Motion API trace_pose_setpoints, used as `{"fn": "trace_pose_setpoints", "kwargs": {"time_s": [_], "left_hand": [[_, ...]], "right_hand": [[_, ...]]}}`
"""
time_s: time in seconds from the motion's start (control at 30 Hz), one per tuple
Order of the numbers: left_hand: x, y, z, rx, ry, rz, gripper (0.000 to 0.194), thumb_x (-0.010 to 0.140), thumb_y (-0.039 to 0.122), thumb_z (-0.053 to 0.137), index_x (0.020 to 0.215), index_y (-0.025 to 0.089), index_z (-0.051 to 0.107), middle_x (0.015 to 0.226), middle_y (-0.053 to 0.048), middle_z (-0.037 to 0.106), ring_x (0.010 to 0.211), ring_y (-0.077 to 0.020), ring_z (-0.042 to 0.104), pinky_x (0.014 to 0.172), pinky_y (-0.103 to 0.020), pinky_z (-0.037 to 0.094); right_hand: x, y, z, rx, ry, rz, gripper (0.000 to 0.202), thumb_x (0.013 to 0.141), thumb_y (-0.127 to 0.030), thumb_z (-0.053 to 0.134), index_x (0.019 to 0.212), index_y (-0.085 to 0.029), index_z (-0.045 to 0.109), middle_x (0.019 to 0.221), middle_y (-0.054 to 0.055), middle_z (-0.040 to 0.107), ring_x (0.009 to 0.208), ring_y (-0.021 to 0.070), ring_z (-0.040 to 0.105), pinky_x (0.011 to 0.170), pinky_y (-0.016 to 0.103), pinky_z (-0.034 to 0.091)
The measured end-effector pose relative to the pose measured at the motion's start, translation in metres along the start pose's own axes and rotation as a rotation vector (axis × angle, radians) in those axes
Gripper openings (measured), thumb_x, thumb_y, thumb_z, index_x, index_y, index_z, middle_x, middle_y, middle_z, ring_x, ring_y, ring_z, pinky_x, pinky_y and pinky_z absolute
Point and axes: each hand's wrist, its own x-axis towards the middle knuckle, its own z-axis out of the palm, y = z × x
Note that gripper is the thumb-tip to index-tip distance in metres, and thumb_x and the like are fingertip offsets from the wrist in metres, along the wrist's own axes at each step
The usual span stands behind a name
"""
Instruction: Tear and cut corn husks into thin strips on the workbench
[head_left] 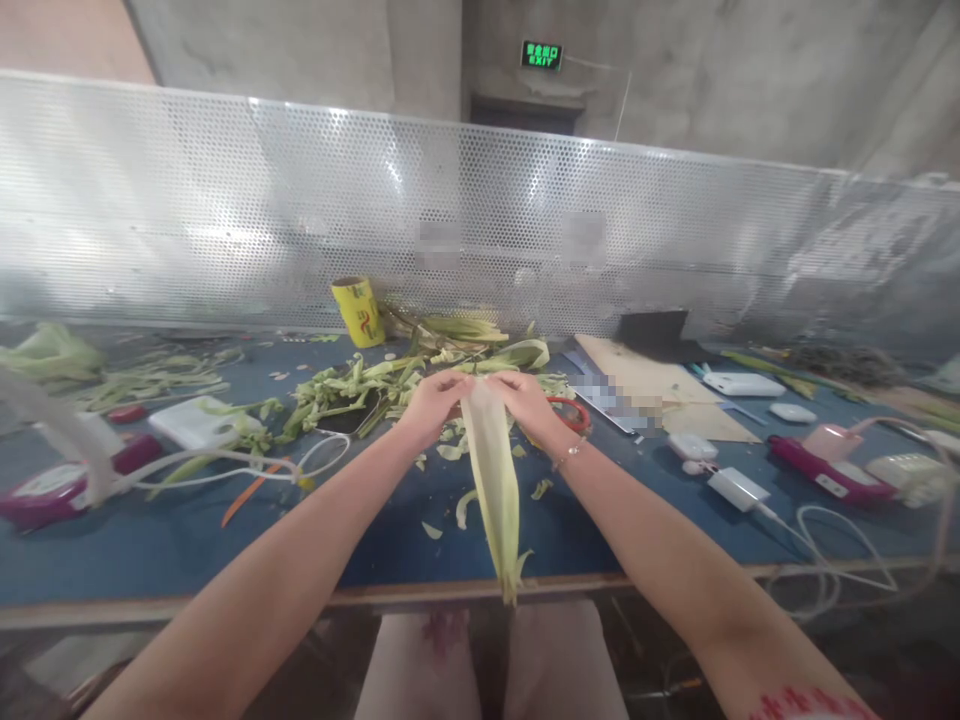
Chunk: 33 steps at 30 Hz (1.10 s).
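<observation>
Here, the fingers of the left hand and right hand pinch the upper end of a long, tapering, pale-green husk, its ragged tip at the blue desk's near edge. Twisted green strips spread toward the far edge, near a yellow cylinder.

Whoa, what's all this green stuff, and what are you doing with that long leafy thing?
A person is pinching one end of a long pale strip, which looks like a corn husk, between the left hand and the right hand. Its other end reaches the near edge of the blue table. More green pieces lie piled beyond the hands, with a yellow tube farther back.
</observation>
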Motion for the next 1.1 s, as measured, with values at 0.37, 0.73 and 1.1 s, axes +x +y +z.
{"fn": "trace_pose_setpoints", "kwargs": {"time_s": [0.37, 0.73, 1.1], "left_hand": [[0.001, 0.005, 0.002, -0.243, 0.032, -0.204, 0.004, 0.067, 0.015, 0.068, 0.068, 0.013, 0.065, 0.065, -0.002, 0.065, 0.058, -0.0075, 0.057, 0.06, -0.019, 0.048], [0.002, 0.005, 0.0, -0.156, -0.014, -0.164, 0.014, 0.064, 0.017, 0.069, 0.074, 0.011, 0.061, 0.063, -0.004, 0.064, 0.055, -0.0116, 0.059, 0.055, -0.023, 0.049], [0.011, 0.012, -0.009, -0.024, 0.282, -0.081, 0.008, 0.079, 0.022, 0.053, 0.075, 0.019, 0.046, 0.056, 0.004, 0.053, 0.048, -0.0112, 0.057, 0.049, -0.024, 0.048]], "right_hand": [[-0.005, -0.013, -0.001, 0.34, -0.12, 0.316, 0.024, 0.064, -0.04, 0.066, 0.069, -0.018, 0.06, 0.058, -0.001, 0.056, 0.05, 0.0119, 0.047, 0.05, 0.026, 0.039], [0.006, 0.0, -0.017, -0.087, -0.219, 0.171, 0.033, 0.084, -0.043, 0.045, 0.087, -0.015, 0.063, 0.079, 0.007, 0.066, 0.072, 0.017, 0.06, 0.066, 0.029, 0.046], [-0.001, 0.013, -0.07, -1.211, -0.307, 0.286, 0.018, 0.071, -0.02, 0.051, 0.087, -0.015, 0.058, 0.084, 0.014, 0.066, 0.072, 0.024, 0.061, 0.055, 0.028, 0.036]]}}
